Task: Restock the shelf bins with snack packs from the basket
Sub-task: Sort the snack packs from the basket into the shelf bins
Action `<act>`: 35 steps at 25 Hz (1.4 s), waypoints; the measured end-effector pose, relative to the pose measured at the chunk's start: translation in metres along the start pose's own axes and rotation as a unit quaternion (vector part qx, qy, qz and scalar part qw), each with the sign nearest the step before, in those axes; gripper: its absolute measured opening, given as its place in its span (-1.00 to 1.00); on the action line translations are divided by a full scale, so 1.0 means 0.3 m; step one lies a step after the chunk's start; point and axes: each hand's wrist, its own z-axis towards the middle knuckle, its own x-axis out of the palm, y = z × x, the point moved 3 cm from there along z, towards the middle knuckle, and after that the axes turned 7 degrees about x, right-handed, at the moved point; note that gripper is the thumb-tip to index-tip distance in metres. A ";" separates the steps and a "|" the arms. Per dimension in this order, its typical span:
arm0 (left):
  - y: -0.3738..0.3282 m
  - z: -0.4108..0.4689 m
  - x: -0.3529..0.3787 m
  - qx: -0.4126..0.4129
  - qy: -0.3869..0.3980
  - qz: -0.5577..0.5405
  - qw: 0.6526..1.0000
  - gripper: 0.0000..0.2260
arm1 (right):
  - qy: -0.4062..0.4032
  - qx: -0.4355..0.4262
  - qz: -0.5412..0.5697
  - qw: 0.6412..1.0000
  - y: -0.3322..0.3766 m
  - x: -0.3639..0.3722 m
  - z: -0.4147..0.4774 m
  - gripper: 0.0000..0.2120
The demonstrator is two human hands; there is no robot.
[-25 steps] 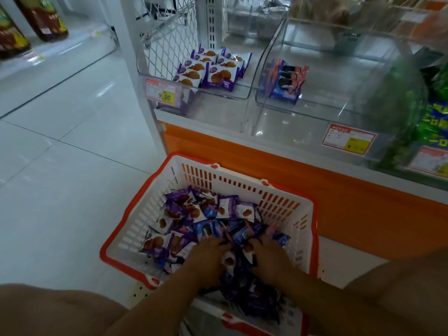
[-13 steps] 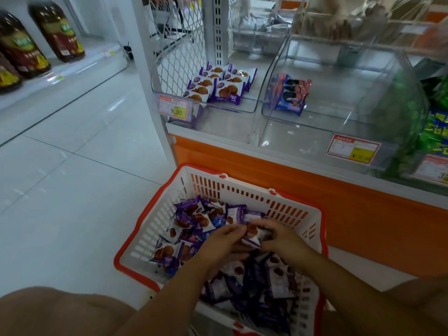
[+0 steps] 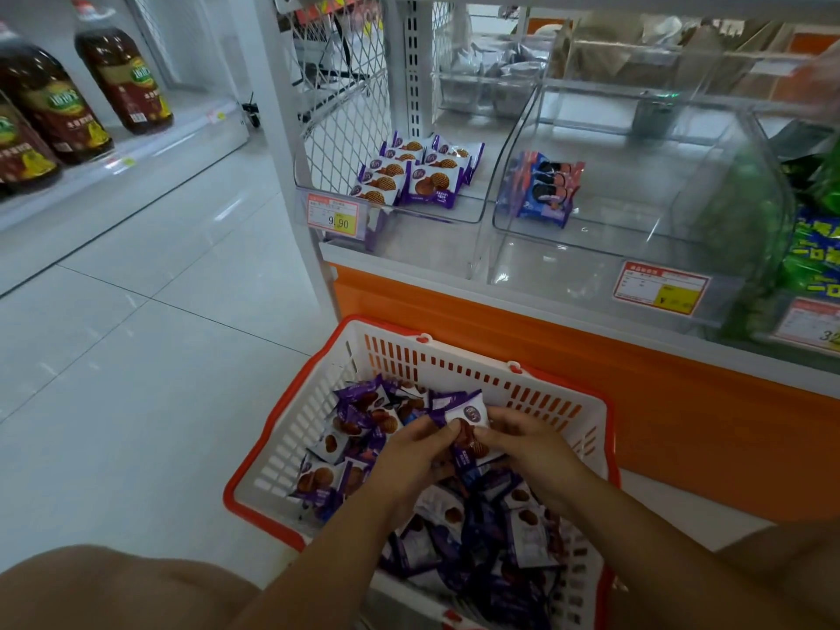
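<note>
Straight up from the basket (image 3: 454, 353) is open air to the clear bin (image 3: 472, 213) above its far rim: mouth open, front floor bare, purple packs (image 3: 418, 175) stacked at the back, mesh panel (image 3: 345, 106) and post (image 3: 412, 61) closing the aisle side, clear divider (image 3: 511, 138) the other, price tag (image 3: 334, 216) on the lip.
</note>
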 end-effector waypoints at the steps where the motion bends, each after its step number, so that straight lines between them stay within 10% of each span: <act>1: -0.009 -0.005 -0.003 0.010 -0.007 0.006 1.000 -0.81 | 0.002 0.003 0.001 1.000 0.005 0.001 0.001 -0.77; 10: -0.404 -0.062 -0.001 0.148 0.008 0.087 0.985 -0.81 | -0.093 -0.145 -0.147 0.974 0.388 0.049 -0.133 -0.79; 16: -0.786 -0.024 -0.104 0.336 -0.087 0.347 0.871 -0.68 | -0.199 -0.266 -0.283 0.900 0.930 0.069 -0.109 -0.79; 20: -0.843 0.097 -0.210 0.357 -0.168 0.501 0.770 -0.59 | -0.227 -0.166 -0.244 0.928 1.119 0.076 0.227 -0.66; 24: -0.817 0.186 -0.273 0.373 -0.189 0.534 0.735 -0.54 | -0.274 0.002 -0.515 0.812 1.086 0.100 0.489 -0.56; 29: -0.810 0.217 -0.299 0.356 -0.173 0.552 0.734 -0.52 | -0.234 0.023 -0.205 0.950 1.029 0.095 0.588 -0.50; 35: -0.810 0.211 -0.304 0.356 -0.164 0.549 0.738 -0.51 | -0.310 -0.003 -0.119 0.943 1.002 0.090 0.599 -0.44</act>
